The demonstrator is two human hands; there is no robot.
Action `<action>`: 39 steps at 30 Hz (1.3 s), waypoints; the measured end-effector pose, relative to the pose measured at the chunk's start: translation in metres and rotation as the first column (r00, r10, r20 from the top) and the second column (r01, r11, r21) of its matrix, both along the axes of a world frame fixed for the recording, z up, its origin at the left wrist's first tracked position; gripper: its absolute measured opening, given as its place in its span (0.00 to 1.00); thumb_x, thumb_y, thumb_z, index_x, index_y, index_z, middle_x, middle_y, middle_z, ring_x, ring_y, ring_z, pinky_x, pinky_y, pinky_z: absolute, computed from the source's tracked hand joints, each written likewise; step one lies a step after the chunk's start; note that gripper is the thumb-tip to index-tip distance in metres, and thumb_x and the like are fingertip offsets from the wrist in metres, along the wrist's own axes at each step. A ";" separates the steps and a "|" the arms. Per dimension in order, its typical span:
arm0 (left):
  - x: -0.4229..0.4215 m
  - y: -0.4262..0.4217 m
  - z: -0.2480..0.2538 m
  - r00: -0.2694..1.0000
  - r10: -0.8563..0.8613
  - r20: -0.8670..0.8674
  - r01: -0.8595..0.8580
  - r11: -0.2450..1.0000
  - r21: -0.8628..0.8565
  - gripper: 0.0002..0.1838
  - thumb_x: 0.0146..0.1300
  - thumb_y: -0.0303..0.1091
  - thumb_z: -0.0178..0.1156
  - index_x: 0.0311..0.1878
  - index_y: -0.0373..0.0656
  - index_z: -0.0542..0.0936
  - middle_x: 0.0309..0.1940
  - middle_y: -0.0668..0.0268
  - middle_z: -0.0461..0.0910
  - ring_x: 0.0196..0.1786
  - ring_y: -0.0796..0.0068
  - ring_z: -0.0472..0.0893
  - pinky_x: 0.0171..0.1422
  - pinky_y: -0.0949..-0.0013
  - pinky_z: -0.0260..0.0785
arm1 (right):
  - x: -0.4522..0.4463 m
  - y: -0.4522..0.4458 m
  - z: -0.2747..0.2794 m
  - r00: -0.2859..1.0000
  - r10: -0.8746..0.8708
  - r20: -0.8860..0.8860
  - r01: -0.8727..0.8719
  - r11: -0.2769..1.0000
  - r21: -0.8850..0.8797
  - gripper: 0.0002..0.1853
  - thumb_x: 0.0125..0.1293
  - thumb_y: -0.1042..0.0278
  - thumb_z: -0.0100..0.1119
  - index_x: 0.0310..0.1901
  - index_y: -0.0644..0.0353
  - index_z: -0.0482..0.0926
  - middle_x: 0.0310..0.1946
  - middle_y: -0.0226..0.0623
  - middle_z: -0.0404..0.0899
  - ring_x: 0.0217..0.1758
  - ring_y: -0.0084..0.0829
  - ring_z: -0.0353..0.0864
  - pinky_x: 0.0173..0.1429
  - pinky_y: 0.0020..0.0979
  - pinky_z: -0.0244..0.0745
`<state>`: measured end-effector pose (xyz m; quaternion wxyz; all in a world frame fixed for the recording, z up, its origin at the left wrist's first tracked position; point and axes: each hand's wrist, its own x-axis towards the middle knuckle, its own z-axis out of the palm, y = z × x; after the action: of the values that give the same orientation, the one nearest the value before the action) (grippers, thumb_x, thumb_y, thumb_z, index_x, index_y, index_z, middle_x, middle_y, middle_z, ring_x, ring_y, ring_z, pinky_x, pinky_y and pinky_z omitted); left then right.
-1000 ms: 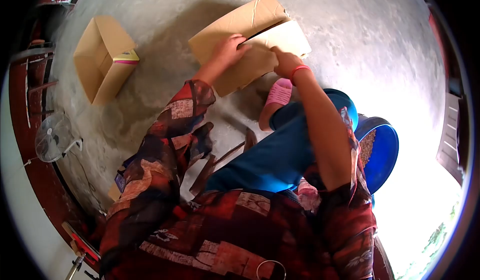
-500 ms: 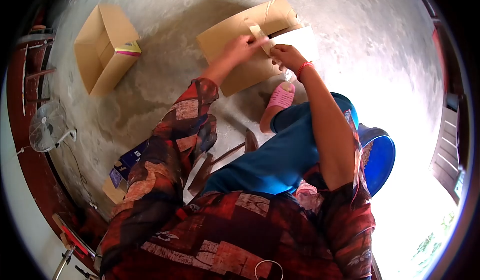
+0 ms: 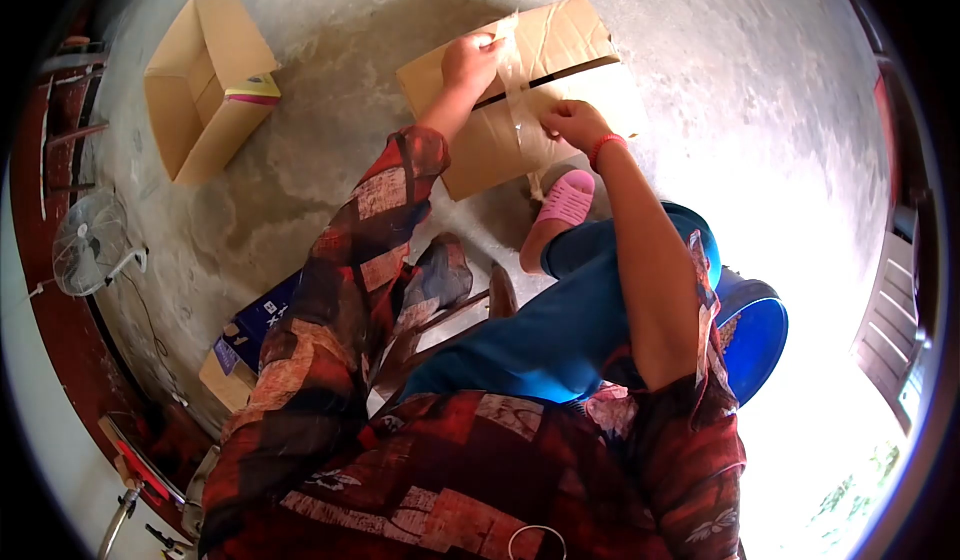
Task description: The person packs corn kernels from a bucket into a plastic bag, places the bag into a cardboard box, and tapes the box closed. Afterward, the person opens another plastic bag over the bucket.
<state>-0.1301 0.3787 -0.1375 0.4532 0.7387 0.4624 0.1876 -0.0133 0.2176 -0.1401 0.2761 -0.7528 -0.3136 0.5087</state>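
Note:
A cardboard box [image 3: 470, 160] lies on the floor ahead of me, its two top flaps folded in with a dark gap between them. A strip of clear packing tape [image 3: 516, 100] runs across that gap, and its near end hangs over the box's edge. Near the far edge, my left hand [image 3: 470, 64] is closed, pinching the tape at its far end. My right hand [image 3: 577, 124] rests on the right part of the near flap, beside the tape, with its fingers curled in. What those fingers hold, if anything, is hidden.
An open cardboard box [image 3: 205, 90] with a yellow and pink item at its rim stands left. A fan [image 3: 92, 243] is by the left wall. Beside my leg sits a blue bucket [image 3: 757, 345]. A dark blue printed box [image 3: 255, 325] lies lower left.
My left hand has moved away from my right hand to the far edge of the box. The flaps now lie flatter, with the tape stretched across them. My right hand has shifted slightly nearer.

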 end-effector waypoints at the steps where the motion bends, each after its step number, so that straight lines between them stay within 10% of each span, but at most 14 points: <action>1: 0.006 0.006 -0.014 0.995 0.020 0.101 -0.017 1.000 -0.025 0.14 0.53 0.40 0.61 0.38 0.40 0.81 0.29 0.70 0.82 0.30 0.86 0.75 0.37 0.78 0.66 | 0.000 0.001 0.001 1.000 -0.005 0.000 0.005 1.000 -0.004 0.18 0.48 0.56 0.60 0.32 0.64 0.80 0.25 0.37 0.79 0.27 0.24 0.77 0.36 0.26 0.72; 13: 0.015 0.004 -0.003 0.934 0.241 0.264 -0.135 0.922 -0.362 0.13 0.50 0.37 0.65 0.37 0.39 0.81 0.28 0.73 0.78 0.28 0.85 0.71 0.36 0.80 0.65 | 0.002 -0.003 -0.011 0.992 -0.107 0.068 0.107 0.994 0.000 0.19 0.44 0.56 0.59 0.35 0.63 0.80 0.29 0.40 0.80 0.34 0.30 0.78 0.42 0.29 0.71; 19: 0.021 0.011 -0.019 0.948 0.235 0.213 -0.171 0.944 -0.281 0.14 0.51 0.36 0.65 0.38 0.38 0.80 0.30 0.72 0.79 0.31 0.85 0.73 0.37 0.79 0.65 | 0.002 -0.007 -0.022 0.969 -0.203 0.138 0.210 0.977 -0.039 0.16 0.47 0.60 0.55 0.32 0.65 0.79 0.27 0.42 0.80 0.32 0.32 0.79 0.41 0.31 0.72; 21: 0.021 0.013 -0.020 0.958 0.236 0.161 -0.198 0.955 -0.222 0.13 0.50 0.34 0.65 0.38 0.37 0.80 0.30 0.72 0.80 0.31 0.86 0.74 0.36 0.79 0.66 | 0.002 -0.009 -0.020 0.974 -0.228 0.013 0.228 0.971 -0.069 0.09 0.49 0.67 0.56 0.31 0.60 0.73 0.19 0.31 0.74 0.17 0.22 0.70 0.17 0.25 0.62; 34: 0.008 0.057 -0.005 0.985 0.055 -0.165 -0.040 0.995 0.091 0.17 0.44 0.44 0.68 0.36 0.46 0.82 0.28 0.71 0.81 0.31 0.82 0.77 0.39 0.75 0.68 | 0.002 -0.012 -0.035 0.933 -0.283 0.221 0.292 0.956 -0.010 0.07 0.44 0.68 0.63 0.22 0.61 0.77 0.18 0.31 0.75 0.17 0.22 0.72 0.21 0.26 0.68; 39: 0.012 0.073 -0.038 0.992 0.114 -0.047 -0.115 0.993 -0.029 0.20 0.46 0.47 0.66 0.39 0.44 0.81 0.31 0.70 0.81 0.33 0.81 0.76 0.42 0.75 0.67 | 0.001 -0.015 -0.023 0.926 -0.377 -0.039 0.373 0.924 -0.080 0.06 0.45 0.71 0.62 0.21 0.62 0.76 0.18 0.33 0.75 0.17 0.22 0.75 0.21 0.22 0.70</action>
<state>-0.1181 0.4513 -0.1754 0.4427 0.7076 0.5172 0.1892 -0.0124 0.2024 -0.1627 0.3496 -0.7943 -0.1382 0.4772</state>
